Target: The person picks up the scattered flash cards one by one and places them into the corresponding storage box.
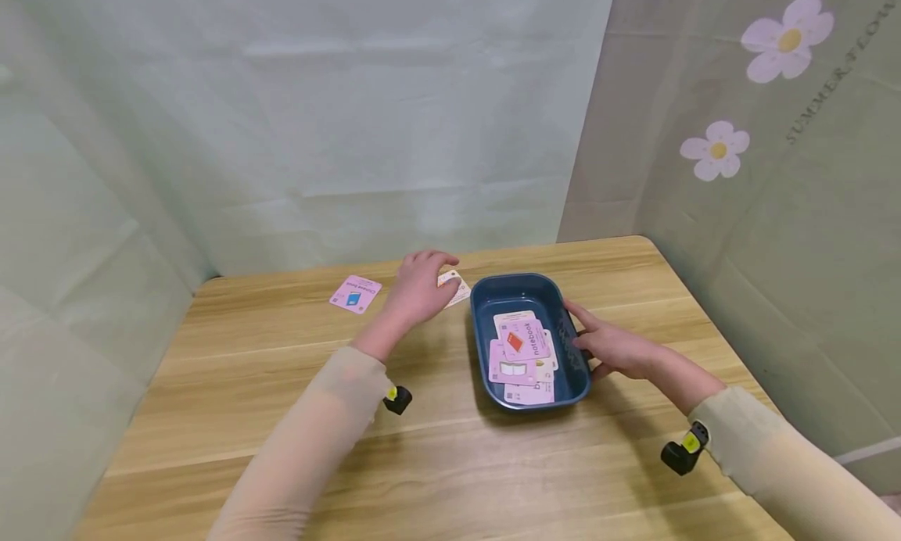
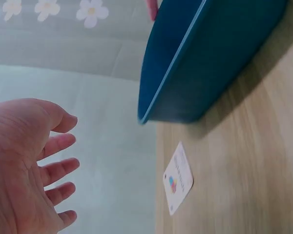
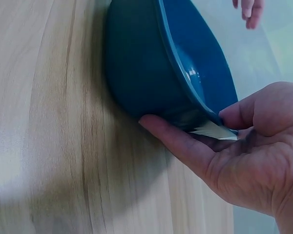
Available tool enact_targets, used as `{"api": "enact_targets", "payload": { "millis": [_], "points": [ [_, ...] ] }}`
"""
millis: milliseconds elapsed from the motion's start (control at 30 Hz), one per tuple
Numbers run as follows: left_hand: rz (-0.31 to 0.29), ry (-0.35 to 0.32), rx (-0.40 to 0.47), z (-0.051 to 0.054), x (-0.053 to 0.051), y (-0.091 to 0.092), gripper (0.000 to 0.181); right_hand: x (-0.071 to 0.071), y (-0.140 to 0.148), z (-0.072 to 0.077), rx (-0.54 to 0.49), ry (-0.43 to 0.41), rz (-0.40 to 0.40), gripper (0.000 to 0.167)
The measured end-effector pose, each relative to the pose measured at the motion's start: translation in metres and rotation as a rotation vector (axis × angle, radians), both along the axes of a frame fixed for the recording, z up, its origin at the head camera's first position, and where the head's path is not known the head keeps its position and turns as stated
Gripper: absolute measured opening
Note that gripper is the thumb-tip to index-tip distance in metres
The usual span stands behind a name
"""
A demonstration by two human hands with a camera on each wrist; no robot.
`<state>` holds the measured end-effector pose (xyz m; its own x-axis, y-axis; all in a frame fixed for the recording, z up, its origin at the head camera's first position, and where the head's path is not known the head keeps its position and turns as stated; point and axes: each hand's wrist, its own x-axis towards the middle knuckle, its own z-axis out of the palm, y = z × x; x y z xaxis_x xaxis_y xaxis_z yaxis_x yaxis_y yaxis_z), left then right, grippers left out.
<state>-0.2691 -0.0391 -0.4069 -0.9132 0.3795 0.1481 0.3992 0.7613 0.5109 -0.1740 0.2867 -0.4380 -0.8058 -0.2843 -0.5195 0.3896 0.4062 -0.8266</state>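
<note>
A dark blue plastic bin [image 1: 480,345] sits on the table, with several pink and white picture cards [image 1: 517,369] overlapping inside; the top one reads "notebook". My right hand [image 1: 615,345] grips the bin's right side, and in the right wrist view its thumb and fingers hold the rim. Left of the bin, my left hand [image 1: 422,287] hovers with loosely bent fingers and nothing in its grasp. Partly behind it lies a white card [image 1: 459,295], which shows whole as a card [image 2: 178,179] on the table in the left wrist view. Farther left is a pink "Chinese book" card [image 1: 355,294].
The wood-grain table [image 1: 232,385] ends at a back edge close behind the cards. Pale curtains [image 1: 394,119] hang behind and on both sides, with flower prints [image 1: 716,150] on the right one. Each wrist carries a small black camera [image 1: 681,455].
</note>
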Motion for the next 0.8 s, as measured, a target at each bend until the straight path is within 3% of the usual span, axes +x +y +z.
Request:
{"api": "enact_targets", "payload": {
  "millis": [233,500,800],
  "points": [
    [0.044,-0.057,0.02,0.007,-0.004,-0.03,0.042,0.0,0.003,-0.002,-0.023,-0.018,-0.011,0.076],
    [0.061,-0.12,0.053,0.007,-0.012,-0.076,0.045,0.0,0.006,-0.002,-0.061,-0.01,0.002,0.072],
    [0.118,-0.262,0.143,0.008,-0.02,-0.125,0.049,-0.002,0.007,-0.003,-0.062,-0.01,-0.003,0.072]
  ]
}}
